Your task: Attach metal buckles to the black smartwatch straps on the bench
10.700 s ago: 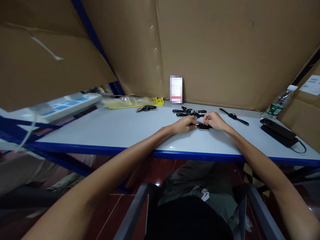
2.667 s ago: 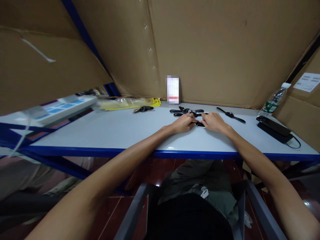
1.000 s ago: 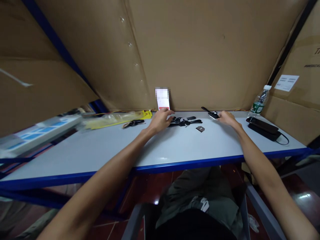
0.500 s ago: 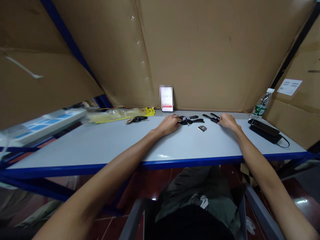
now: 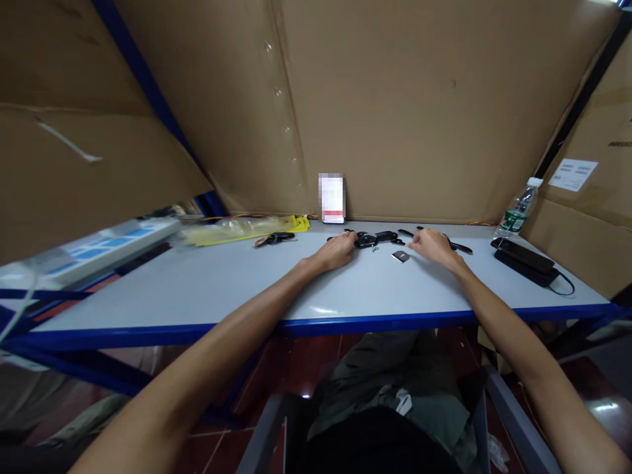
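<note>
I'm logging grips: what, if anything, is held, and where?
The left hand seems to hold a black tool by its left end; whether the right hand holds anything cannot be told.

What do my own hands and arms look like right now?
Your left hand and right hand are bare, without gloves. The left seems to have a small, thin ring on one finger, though it's hard to make out. No sleeves or watch show on your left forearm or right forearm.
</note>
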`<state>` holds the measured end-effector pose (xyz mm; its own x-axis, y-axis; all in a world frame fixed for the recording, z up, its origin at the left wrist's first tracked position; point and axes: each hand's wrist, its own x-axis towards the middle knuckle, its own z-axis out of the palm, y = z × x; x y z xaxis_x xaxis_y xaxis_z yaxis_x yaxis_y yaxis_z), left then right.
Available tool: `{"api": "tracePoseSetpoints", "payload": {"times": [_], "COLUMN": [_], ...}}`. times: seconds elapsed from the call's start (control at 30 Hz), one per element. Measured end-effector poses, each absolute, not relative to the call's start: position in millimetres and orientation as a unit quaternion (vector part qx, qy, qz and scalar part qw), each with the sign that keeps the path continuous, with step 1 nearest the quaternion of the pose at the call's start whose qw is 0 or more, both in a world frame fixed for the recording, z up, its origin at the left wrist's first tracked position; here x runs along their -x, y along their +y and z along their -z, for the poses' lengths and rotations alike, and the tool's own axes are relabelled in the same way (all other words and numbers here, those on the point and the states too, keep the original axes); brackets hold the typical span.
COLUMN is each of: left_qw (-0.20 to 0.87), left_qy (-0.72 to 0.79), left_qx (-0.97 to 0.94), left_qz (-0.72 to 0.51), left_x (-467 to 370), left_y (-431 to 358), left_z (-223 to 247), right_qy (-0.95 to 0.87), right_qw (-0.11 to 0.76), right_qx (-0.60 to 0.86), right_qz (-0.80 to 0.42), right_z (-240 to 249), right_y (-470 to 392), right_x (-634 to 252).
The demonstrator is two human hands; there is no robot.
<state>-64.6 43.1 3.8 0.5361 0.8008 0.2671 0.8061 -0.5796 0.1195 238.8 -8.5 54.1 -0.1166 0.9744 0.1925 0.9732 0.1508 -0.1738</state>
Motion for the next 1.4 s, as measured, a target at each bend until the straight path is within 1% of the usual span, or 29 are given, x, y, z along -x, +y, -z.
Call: {"api": "tracePoseSetpoints", "payload": {"times": [0.1,0.3,0.37,0.47,0.53,0.63,0.7,0.77,0.83,0.93,1.1,1.27,1.4], "left_qw": [0.005,-0.020,-0.035,-0.077,-0.114,-0.154,-0.169,-0.177,-0.177,-0.169,-0.153,-0.135,-0.113], "left_qy": [-0.456,-0.468,-0.460,-0.420,-0.383,-0.336,-0.313,-0.299,-0.297,-0.300,-0.297,-0.290,-0.284], "left_qx": [0.873,0.857,0.861,0.878,0.893,0.913,0.921,0.926,0.926,0.925,0.928,0.932,0.935], "left_qz": [0.173,0.212,0.215,0.218,0.205,0.175,0.159,0.149,0.149,0.159,0.162,0.170,0.178], "left_x": [69,78,79,76,71,59,50,42,36,32,31,29,27], "left_y": [43,46,47,42,34,18,8,0,-4,-6,-6,-7,-8], "left_z": [-6,-12,-15,-22,-27,-32,-32,-30,-27,-22,-19,-19,-19], "right_qy": [-0.775,-0.781,-0.780,-0.752,-0.706,-0.637,-0.619,-0.623,-0.639,-0.659,-0.689,-0.722,-0.723], "right_qw": [0.101,0.119,0.125,0.136,0.170,0.269,0.333,0.362,0.350,0.307,0.260,0.242,0.244], "right_qx": [0.624,0.611,0.607,0.621,0.651,0.679,0.649,0.586,0.529,0.497,0.503,0.491,0.493], "right_qz": [-0.025,-0.055,-0.086,-0.174,-0.220,-0.245,-0.292,-0.370,-0.434,-0.474,-0.452,-0.423,-0.417], "right_z": [-49,-44,-44,-43,-45,-50,-54,-58,-57,-52,-44,-46,-43], "right_y": [-14,-13,-8,2,9,12,9,3,-4,-11,-15,-17,-16], "right_x": [-226,-221,-223,-229,-236,-247,-250,-248,-239,-222,-207,-206,-205]}}
